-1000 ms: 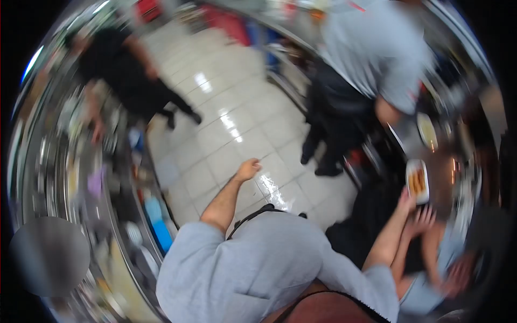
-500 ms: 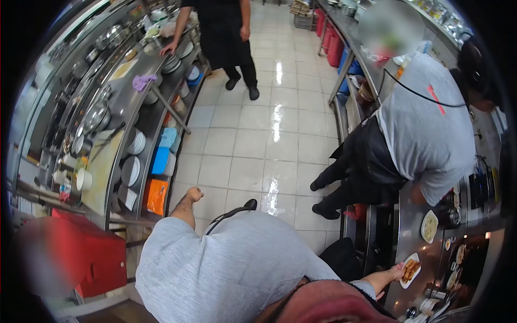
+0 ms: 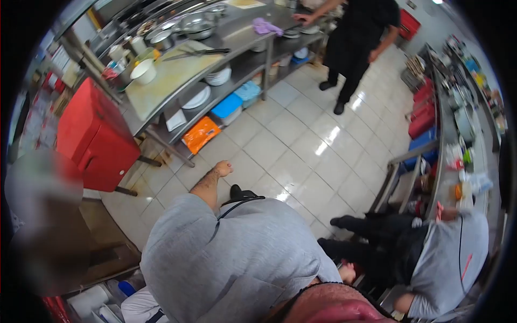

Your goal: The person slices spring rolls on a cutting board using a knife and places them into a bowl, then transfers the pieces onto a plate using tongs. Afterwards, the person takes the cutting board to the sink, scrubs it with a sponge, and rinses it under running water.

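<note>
My left hand (image 3: 223,168) hangs over the floor tiles, its fingers curled together with nothing seen in them. The orange package (image 3: 201,134) on the lower shelf is the nearest thing to it. Beyond my chest, my right hand (image 3: 349,273) shows only in small part, close to a co-worker's dark trousers. Its fingers are too small and too hidden to read. The white plate of browned rolls that it was touching earlier is out of view.
A co-worker (image 3: 452,264) bends at the right counter. Another person (image 3: 361,48) stands at the far end of the left steel table. A red bin (image 3: 97,142) stands at the left. On the cutting board (image 3: 177,75) lie a knife (image 3: 199,53) and a white bowl (image 3: 143,71).
The view has swung left, so the left table and red bin show more. My right hand has come closer to my body, and the plate of rolls has left the view.
</note>
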{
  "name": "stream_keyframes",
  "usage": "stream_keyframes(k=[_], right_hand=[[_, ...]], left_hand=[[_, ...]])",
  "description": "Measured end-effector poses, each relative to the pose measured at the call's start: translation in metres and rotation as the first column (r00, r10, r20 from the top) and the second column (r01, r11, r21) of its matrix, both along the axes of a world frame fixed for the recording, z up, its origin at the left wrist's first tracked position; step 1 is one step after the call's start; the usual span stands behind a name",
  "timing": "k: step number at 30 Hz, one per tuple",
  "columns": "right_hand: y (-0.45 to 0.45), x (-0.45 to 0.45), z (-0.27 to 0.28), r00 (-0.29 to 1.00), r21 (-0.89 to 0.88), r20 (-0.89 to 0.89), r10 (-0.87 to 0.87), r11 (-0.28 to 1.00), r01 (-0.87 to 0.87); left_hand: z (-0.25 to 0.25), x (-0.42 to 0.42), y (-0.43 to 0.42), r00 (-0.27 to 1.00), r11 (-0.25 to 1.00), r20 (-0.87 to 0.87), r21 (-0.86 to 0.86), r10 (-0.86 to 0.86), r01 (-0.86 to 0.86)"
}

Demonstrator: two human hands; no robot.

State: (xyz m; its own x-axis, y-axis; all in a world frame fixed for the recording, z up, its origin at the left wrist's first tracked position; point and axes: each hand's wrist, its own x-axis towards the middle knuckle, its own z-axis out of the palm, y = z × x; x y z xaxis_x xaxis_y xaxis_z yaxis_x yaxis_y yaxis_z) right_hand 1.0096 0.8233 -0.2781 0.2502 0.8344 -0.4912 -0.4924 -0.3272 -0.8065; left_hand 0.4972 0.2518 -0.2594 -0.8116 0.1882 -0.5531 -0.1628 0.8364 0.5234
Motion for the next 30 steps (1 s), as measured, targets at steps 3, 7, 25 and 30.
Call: stream_keyframes(k=[3, 7, 25, 30], right_hand=[[-0.058, -0.222, -0.001, 0.865, 0.02, -0.074, 0.496, 0.868, -0.496], [-0.226, -0.479, 0.092, 0.338, 0.167, 0.245, 0.909, 0.303, -0.938], [-0.818, -0.874, 0.261, -0.001, 0.064, 0.997, 0.073, -0.875, -0.479], [-0.859, -0.915, 0.227, -0.132, -0.21, 0.978, -0.163, -0.753, -0.624]], left_hand=[[-0.033, -0.021, -0.091, 0.998, 0.998, -0.025, -0.019, 0.065, -0.065], [-0.024, -0.009, -0.198, 0.967, 0.967, -0.022, -0.022, 0.252, -0.253], [-0.031, 0.348, -0.348, -0.514, -0.546, 0.387, -0.031, 0.765, -0.837], [-0.038, 0.36, -0.357, -0.481, -0.554, 0.503, -0.006, 0.718, -0.833]])
